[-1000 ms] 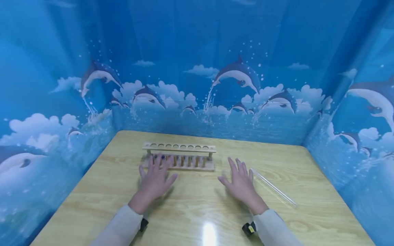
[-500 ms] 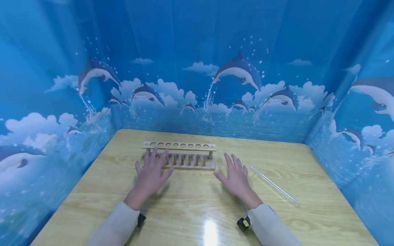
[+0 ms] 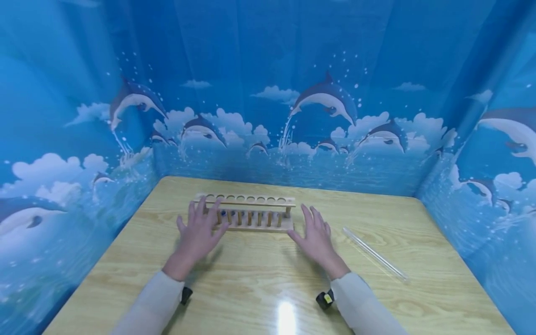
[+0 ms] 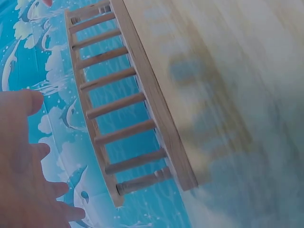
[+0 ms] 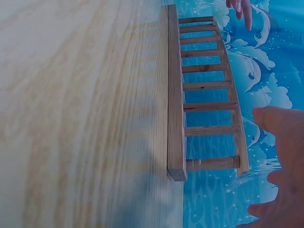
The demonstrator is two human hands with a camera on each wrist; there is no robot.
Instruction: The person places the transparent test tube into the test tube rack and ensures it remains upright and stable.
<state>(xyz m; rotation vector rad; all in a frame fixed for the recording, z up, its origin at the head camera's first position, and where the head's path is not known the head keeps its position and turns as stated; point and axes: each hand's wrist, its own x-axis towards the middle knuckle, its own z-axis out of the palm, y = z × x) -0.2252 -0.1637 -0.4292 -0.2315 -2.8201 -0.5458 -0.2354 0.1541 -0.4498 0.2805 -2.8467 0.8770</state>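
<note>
A wooden test tube rack (image 3: 268, 228) stands towards the back of the table, with a holed top bar and a row of upright pegs. My left hand (image 3: 197, 239) is spread in front of the rack's left end, covering part of it. Beside the right end is my right hand (image 3: 316, 239), fingers apart and slightly bent. Neither hand holds anything. In the left wrist view the rack (image 4: 166, 128) is apart from the fingers of the left hand (image 4: 21, 166). The right wrist view has the rack (image 5: 175, 104) to one side of the right hand (image 5: 287, 175).
A clear glass tube or rod (image 3: 374, 253) lies slantwise on the wooden table (image 3: 251, 274), right of the right hand. Blue curtains (image 3: 268, 60) printed with dolphins close off the back and both sides.
Both hands have shifted left and slightly away from the body. The left hand uncovers more pegs, and the right hand is nearer the rack's right end. Rack and glass piece stay put.
</note>
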